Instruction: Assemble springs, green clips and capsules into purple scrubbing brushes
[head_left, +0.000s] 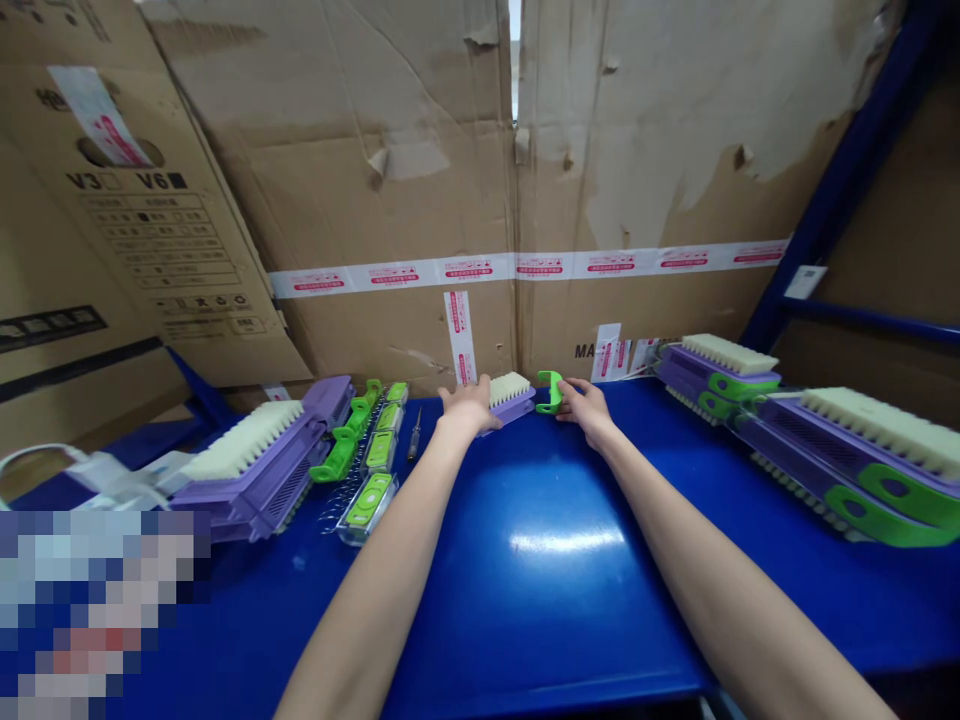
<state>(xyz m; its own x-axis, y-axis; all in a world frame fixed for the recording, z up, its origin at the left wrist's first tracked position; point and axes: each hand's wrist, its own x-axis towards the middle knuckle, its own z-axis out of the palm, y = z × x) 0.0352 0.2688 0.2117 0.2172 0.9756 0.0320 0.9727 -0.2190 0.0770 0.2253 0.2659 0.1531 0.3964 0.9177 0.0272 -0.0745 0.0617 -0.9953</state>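
Near the back of the blue table, my left hand (466,404) is closed on the left end of a purple plastic body with a cream ribbed pad (513,399) on its upper side. That end of the body is hidden behind the fingers. Just to the right, my right hand (585,405) pinches a small bright green plastic bracket (550,393) by its right edge. The bracket stands upright, its ends pointing left towards the purple body. A narrow gap separates the two parts.
Left of my arms lie a screwdriver (415,437), several clear-and-green pieces (369,500), thin springs, green brackets (337,455) and purple bodies (244,490). Purple units with green ends (862,455) are stacked right. A cardboard wall (390,200) closes the back; a blue post (832,180) rises right.
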